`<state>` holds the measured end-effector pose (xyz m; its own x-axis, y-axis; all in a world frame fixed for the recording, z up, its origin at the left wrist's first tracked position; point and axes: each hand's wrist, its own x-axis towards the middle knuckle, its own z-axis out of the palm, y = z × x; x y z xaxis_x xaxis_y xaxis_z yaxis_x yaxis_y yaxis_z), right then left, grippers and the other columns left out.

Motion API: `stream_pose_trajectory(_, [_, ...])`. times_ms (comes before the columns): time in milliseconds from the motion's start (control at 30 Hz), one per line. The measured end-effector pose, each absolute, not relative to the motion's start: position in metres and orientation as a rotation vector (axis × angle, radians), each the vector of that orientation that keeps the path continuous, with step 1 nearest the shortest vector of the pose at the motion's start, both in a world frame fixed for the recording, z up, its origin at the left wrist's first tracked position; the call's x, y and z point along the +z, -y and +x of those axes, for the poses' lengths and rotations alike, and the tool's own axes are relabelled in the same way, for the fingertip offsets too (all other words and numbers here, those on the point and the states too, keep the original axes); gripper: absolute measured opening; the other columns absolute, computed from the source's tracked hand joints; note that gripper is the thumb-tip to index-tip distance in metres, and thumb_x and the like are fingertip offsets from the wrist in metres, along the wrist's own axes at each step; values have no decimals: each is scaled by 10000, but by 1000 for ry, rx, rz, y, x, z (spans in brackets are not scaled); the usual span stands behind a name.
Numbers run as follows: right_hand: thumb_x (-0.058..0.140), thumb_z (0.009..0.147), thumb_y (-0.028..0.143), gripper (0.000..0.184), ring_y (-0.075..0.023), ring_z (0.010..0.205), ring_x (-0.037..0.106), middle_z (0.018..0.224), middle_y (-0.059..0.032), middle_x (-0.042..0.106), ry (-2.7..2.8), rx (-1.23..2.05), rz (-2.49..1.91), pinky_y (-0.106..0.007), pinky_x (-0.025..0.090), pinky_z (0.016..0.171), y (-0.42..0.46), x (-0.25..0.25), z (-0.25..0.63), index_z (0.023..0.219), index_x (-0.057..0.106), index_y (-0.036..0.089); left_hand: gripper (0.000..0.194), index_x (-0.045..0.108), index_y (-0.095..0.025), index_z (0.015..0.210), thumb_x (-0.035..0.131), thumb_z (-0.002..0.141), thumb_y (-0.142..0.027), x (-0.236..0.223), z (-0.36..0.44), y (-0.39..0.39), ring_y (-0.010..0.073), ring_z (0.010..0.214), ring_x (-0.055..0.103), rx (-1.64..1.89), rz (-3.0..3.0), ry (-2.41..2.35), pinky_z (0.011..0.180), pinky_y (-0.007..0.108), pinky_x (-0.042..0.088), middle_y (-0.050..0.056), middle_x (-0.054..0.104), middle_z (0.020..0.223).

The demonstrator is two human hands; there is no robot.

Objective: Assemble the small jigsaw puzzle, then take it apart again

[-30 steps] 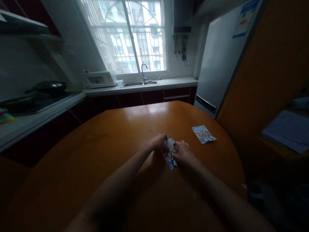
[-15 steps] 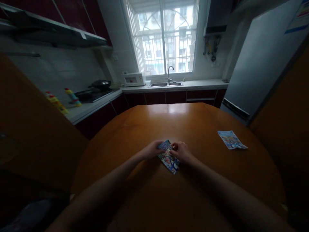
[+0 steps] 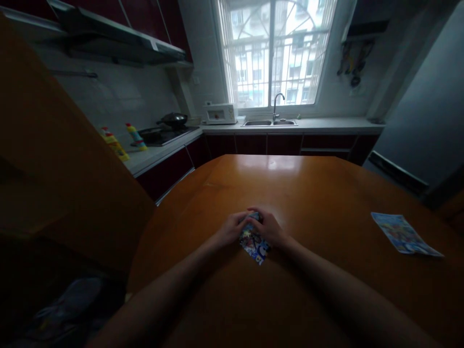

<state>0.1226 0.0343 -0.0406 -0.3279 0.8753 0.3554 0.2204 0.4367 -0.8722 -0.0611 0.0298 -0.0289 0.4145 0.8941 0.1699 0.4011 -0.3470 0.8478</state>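
Observation:
A narrow, colourful printed paper, mostly blue with white and red, lies slanted on the brown wooden table in front of me. My left hand grips its left side near the far end, thumb on top. From the right, my right hand closes over the same far end, and the fingertips of both hands meet there. The far part of the paper is largely covered by my fingers. Its near end sticks out toward me.
A second printed paper lies on the table at the right, one corner slightly raised. Beyond the table are a counter with a sink, a white microwave, a wok and yellow bottles. A refrigerator stands at the right.
My right hand has moved toward the paper's far end and met my left hand's fingers, covering more of the paper. The view has turned left, so the surroundings appear farther right.

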Motion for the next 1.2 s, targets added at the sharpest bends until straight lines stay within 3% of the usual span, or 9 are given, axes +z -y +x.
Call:
stream_pose_trajectory(67, [594,925,330,242,-186,854,673,949,-40,746,1791,941,-913,-289,513,765,-38,-44,122,1087,709,191,433,705,-142,1013,498,982,-521,-28,-62,-27,201,854,636,882,1926,-1143,787,269,490,56,712,924])
stream_pose_trajectory(233, [524,949,288,230,-163,705,623,742,-15,684,1766,937,-968,-272,462,674,-39,-48,124,909,722,178,251,664,-178,1031,515,986,-375,-26,-62,-19,154,770,607,994,1881,-1213,756,250,475,15,681,863])
stream_pose_trajectory(333, [533,939,293,214,-150,642,587,683,4,639,1759,963,-981,-258,439,621,-37,-48,124,895,705,175,216,671,-168,1003,561,948,-346,-27,-62,-19,166,829,638,1053,1815,-1193,779,265,502,39,697,922])
stream_pose_trajectory(500, [525,922,272,193,-152,664,599,725,2,639,1715,942,-994,-255,451,629,-33,-44,126,970,685,175,278,673,-142,1090,641,877,-316,-30,-62,-26,204,895,696,1143,1652,-1170,826,326,558,93,730,979])
stream_pose_trajectory(833, [576,927,374,240,-141,602,535,639,15,592,1733,870,-1082,-252,372,579,-28,-42,130,785,627,188,481,702,-116,1103,835,724,-380,-35,-58,-27,238,978,720,1111,1487,-1060,824,332,586,140,752,1083])
stream_pose_trajectory(933, [608,910,378,241,-136,611,518,645,20,583,1762,862,-1071,-252,353,581,-28,-43,130,767,626,184,491,707,-111,1018,884,671,-410,-33,-57,-26,202,875,720,1092,1481,-1030,785,298,578,112,761,989])
stream_pose_trajectory(1067, [592,915,387,271,-131,597,489,625,27,551,1771,868,-1051,-253,341,567,-28,-42,131,735,595,186,453,648,-118,881,853,711,-485,-31,-58,-27,112,589,617,1098,1478,-1036,557,206,491,13,676,702])
stream_pose_trajectory(1200, [525,934,339,200,-144,656,555,700,11,609,1780,918,-978,-254,417,614,-28,-40,132,860,631,186,443,584,-140,844,792,774,-525,-31,-58,-28,97,549,572,1123,1491,-1045,530,194,458,-17,621,652])
